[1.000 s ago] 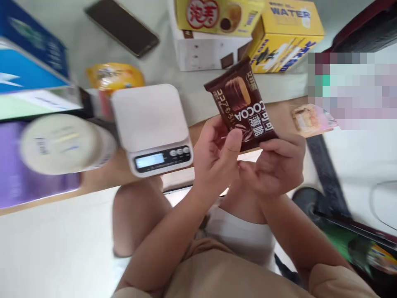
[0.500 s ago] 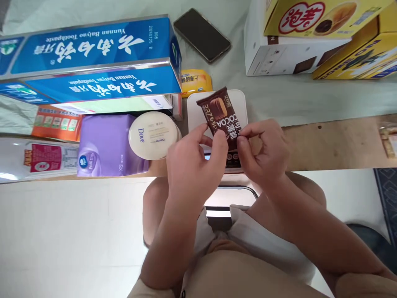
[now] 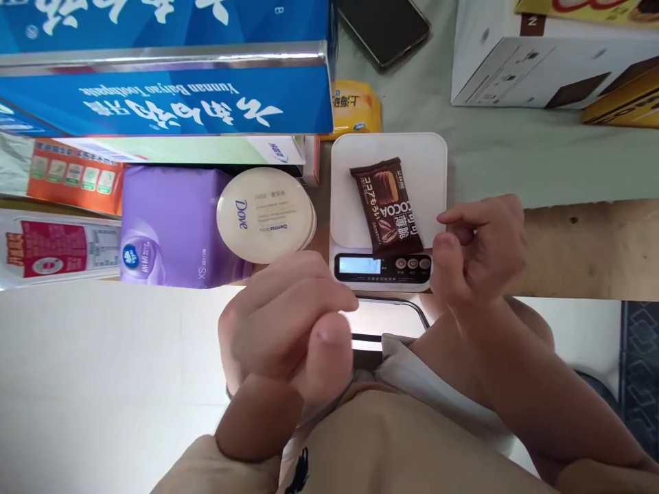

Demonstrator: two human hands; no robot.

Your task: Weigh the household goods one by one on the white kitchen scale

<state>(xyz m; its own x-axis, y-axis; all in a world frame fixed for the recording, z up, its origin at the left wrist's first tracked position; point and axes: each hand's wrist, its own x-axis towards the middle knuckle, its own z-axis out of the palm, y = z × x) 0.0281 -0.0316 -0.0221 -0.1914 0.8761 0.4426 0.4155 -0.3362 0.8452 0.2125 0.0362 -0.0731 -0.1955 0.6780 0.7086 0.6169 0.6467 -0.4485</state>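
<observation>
A dark brown cocoa snack packet [image 3: 387, 204] lies flat on the white kitchen scale [image 3: 435, 158], whose lit display [image 3: 360, 265] faces me. My right hand [image 3: 481, 247] hovers just right of the scale, fingers loosely curled, holding nothing and not touching the packet. My left hand [image 3: 288, 322] is drawn back below the scale near my body, fingers curled with nothing in them.
Left of the scale stand a round Dove jar [image 3: 265, 214], a purple pack [image 3: 169, 226] and blue toothpaste boxes [image 3: 169, 103]. A yellow packet [image 3: 355, 106], a phone [image 3: 384, 27] and a white box [image 3: 535, 65] lie beyond. The wooden board edge [image 3: 581, 247] runs right.
Both hands held the cocoa packet over the scale; now it lies on the platform and both hands have let go, the left pulling back toward my body.
</observation>
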